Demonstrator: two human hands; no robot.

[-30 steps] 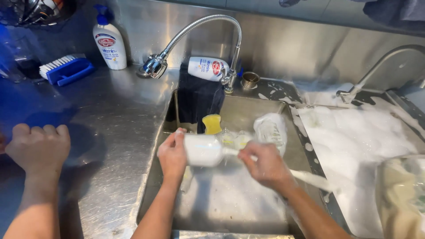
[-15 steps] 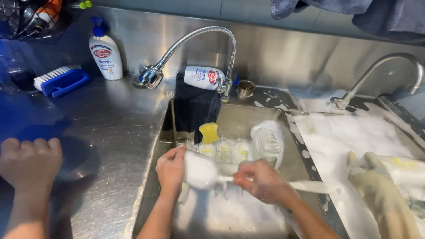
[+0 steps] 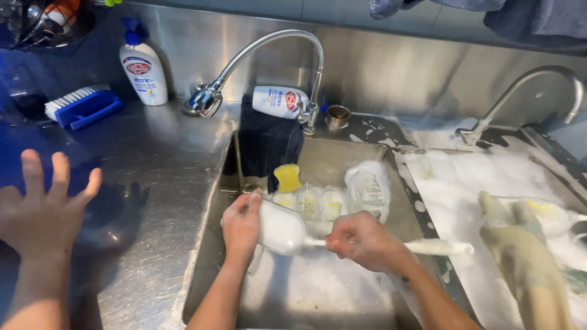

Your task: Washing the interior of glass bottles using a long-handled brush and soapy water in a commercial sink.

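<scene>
- Lying sideways over the sink [image 3: 214,269], a soapy bottle [image 3: 281,229], gripped by left hand [image 3: 241,223].
- Right hand [image 3: 361,241] closed on white brush handle [image 3: 437,247], entering the bottle.
- Yellow sponge [image 3: 287,177] and foamy bottles [image 3: 312,201] just behind.
- Other people's hands: bare on bench [image 3: 153,201], gloved at right.

- Left hand [image 3: 241,223] is curled, fingers wrapped and thumb up, forearm rising from the bottom edge of the view.
- Right hand [image 3: 362,241] is a closed fist, knuckles up, forearm slanting in from the lower right.
</scene>
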